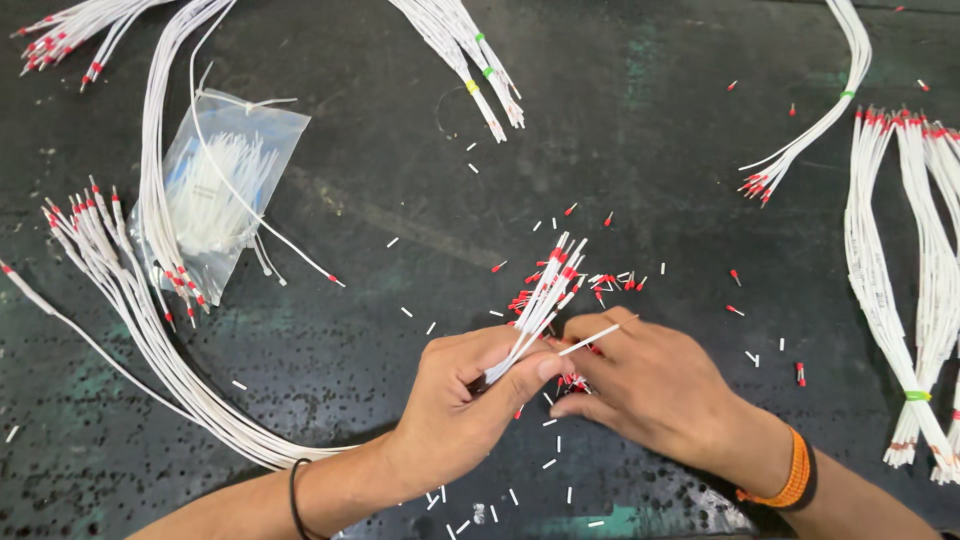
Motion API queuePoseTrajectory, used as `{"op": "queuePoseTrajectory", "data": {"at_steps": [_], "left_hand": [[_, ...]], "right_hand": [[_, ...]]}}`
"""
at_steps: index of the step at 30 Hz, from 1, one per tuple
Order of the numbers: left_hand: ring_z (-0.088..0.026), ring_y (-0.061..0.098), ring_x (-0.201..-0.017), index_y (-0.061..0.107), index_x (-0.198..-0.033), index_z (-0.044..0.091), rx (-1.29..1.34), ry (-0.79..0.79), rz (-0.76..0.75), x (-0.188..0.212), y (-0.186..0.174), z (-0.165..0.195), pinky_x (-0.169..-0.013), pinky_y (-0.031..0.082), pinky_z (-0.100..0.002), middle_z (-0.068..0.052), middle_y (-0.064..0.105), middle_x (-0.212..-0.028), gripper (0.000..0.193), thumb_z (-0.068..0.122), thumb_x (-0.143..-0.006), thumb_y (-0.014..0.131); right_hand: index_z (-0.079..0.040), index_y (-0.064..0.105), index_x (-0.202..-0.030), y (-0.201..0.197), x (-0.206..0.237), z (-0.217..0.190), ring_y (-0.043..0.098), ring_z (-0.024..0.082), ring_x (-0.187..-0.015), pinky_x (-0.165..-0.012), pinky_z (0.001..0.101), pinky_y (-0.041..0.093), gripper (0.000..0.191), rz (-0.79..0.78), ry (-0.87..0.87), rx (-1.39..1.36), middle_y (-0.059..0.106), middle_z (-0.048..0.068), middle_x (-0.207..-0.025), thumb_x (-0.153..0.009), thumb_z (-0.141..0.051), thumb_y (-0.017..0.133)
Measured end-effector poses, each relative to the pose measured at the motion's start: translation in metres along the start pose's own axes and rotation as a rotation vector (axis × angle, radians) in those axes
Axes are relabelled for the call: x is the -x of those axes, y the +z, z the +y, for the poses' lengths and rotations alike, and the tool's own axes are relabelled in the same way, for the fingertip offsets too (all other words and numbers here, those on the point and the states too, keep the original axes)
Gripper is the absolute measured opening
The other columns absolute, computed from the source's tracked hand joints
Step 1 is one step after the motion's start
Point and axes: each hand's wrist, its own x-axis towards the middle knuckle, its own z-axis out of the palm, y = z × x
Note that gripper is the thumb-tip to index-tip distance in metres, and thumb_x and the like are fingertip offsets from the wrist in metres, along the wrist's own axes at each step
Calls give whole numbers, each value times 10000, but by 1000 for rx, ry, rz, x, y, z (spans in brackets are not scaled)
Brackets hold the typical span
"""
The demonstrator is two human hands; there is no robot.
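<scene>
Left hand (465, 400) is gripping a bunch of white wires (545, 295) near the middle of the dark table (640, 150), fingers clamped tight around it, red tips fanning out far side. Right hand (640, 385) is pinching one loose wire (590, 340) just beside the bunch. Red ferrules (610, 282) are lying scattered past them, bag of ties (215, 190) sitting off left.

The left hand (470, 395) grips a bunch of white wires (540, 300) with red ferrules at the tips, pointing away from the person. The right hand (650, 385), touching the left hand, pinches one single wire (590, 340). Loose ferrules (610, 283) lie just beyond the hands. A clear bag (220, 185) of cable ties lies far left of the hands, on the dark table (650, 150).
</scene>
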Motion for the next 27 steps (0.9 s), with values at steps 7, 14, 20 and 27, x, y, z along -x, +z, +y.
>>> {"op": "queuePoseTrajectory", "data": {"at_steps": [7, 14, 20, 27], "left_hand": [[-45, 503, -658, 744, -973, 16, -14, -30, -25, -1, -1, -2, -565, 405, -246, 22, 608, -744, 226, 215, -1027, 651], [-32, 494, -630, 774, -1052, 34, 14, -19, -23, -1, 0, -3, -539, 391, -251, 27, 581, -716, 222, 207, -1034, 635], [-31, 481, -608, 760, -1023, 25, 65, -77, -26, -1, 1, -4, -522, 387, -256, 28, 570, -701, 218, 204, -1031, 636], [-35, 518, -686, 747, -1004, 18, 49, 0, -28, -1, 1, -6, -594, 436, -254, 17, 605, -756, 222, 212, -1042, 646]], "right_hand": [[-93, 732, -1078, 6, 8, 7, 641, 218, -922, -662, 347, 553, 317, 42, -84, 12, 669, 3, -1030, -766, -126, 778], [-91, 757, -1020, -13, 0, -3, 700, 206, -883, -640, 317, 564, 300, 187, 1, -45, 743, 21, -1024, -721, -74, 770], [-38, 728, -909, -14, 0, -6, 725, 202, -744, -595, 303, 548, 190, 328, 26, -70, 735, 36, -851, -761, -104, 829], [-90, 794, -961, -9, 12, -4, 728, 113, -723, -595, 238, 556, 138, 262, 391, -266, 801, 9, -921, -825, -113, 799]]}}
